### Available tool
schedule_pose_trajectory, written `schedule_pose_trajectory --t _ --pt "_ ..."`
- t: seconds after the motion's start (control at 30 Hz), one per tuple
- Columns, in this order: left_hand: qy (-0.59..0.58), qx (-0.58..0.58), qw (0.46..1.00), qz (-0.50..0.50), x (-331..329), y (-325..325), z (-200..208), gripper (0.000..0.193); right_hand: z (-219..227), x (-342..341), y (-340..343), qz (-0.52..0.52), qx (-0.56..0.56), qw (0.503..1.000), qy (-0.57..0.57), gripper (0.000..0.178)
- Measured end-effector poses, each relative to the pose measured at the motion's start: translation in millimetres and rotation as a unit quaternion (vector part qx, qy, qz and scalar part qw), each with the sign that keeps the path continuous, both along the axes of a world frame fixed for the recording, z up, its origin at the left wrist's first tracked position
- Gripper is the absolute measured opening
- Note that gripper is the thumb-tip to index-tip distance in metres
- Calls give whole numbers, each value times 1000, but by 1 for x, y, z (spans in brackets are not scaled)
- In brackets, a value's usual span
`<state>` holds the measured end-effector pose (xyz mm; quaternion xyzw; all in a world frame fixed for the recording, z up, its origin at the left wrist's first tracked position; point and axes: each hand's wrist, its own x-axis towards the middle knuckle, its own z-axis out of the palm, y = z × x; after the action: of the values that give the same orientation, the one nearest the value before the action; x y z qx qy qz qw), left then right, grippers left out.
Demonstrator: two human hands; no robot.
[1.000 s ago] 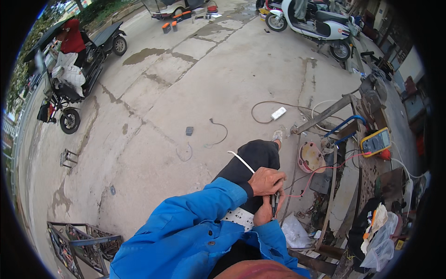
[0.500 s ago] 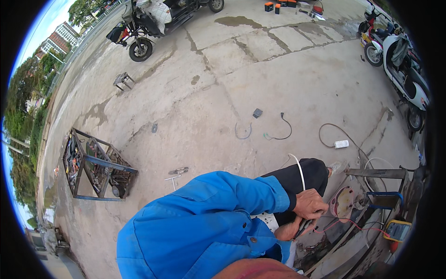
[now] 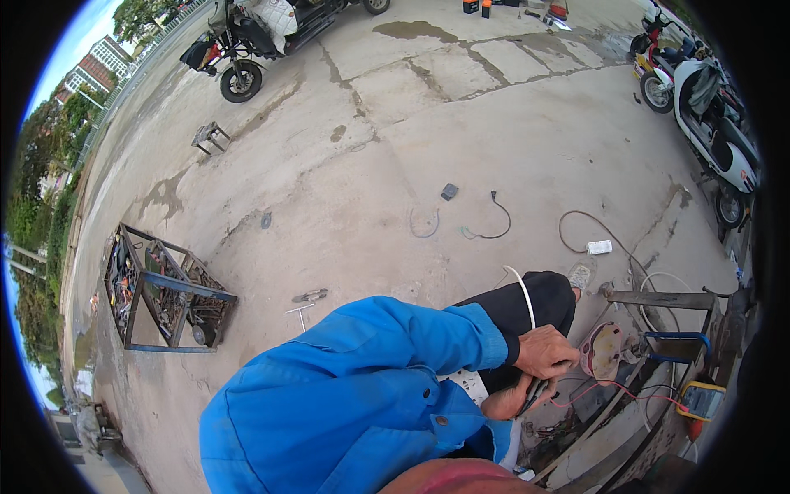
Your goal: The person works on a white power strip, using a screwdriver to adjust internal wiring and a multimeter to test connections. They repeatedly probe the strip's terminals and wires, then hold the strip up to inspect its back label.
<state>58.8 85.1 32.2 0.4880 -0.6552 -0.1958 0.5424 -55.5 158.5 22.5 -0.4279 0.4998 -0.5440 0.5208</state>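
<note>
At the frame's lower right, a left hand [image 3: 543,351] clenches a white cable [image 3: 527,303] beside a right hand [image 3: 503,403] grasping a dark tool [image 3: 533,393]; should the tool slip, the left hand, crowded so close, could be nipped.

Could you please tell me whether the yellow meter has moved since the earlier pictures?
No, the yellow meter appears in the same spot beside the blue bar; only the view shifted.

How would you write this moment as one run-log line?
left hand: closed on white cable | right hand: holds dark object | yellow multimeter: at right, red lead toward hands
</note>
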Motion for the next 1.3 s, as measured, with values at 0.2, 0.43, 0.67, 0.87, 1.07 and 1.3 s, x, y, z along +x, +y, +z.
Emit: schedule_pose_trajectory --t 0.2,0.43,0.67,0.87,1.07,1.3 --pt "-14 19 1000 15 7 12 3 9 -4 2 5 26 7 999 45 53" --pt "-48 14 997 66 19 19 -5 10 22 19 17 75 46 996 -8 53" --pt "-58 47 995 67 17 20 -4 11 28 19 18 80 57 994 -41 52" --pt "-61 20 998 24 5 14 -3 10 22 7 11 51 24 998 1 48" --pt "-32 6 999 -13 -3 5 2 8 16 -1 7 24 54 998 -9 49" --pt "-19 -14 1000 -13 -9 2 4 6 -1 -11 -1 8 1 999 43 49"
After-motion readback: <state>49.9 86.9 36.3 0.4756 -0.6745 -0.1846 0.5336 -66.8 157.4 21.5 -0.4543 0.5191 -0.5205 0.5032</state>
